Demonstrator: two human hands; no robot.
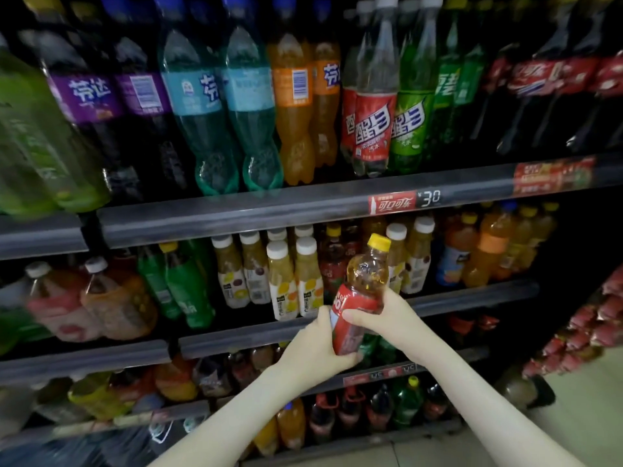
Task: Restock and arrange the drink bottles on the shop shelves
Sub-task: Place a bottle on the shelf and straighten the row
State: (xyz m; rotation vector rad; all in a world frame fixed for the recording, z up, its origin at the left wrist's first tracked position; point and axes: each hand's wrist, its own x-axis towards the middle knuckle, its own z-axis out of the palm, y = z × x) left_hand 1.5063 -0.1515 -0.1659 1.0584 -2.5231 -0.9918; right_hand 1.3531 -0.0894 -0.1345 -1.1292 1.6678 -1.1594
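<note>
The big green bottles [32, 139] at the left edge are blurred and cut off

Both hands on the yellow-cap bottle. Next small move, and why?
Probably ease the yellow-capped bottle forward and upright into the red-labelled row on the middle shelf: left hand and right hand both hold it tilted, just in front of those matching bottles.

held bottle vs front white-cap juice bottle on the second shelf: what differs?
Cap: the held bottle has yellow, the white-cap juice bottle white.
Label: held bottle red, juice bottle white with fruit pictures.
Pose: held bottle tilted, gripped by left hand and right hand; juice bottle stands on the shelf.
Both hold yellowish drink.
</note>
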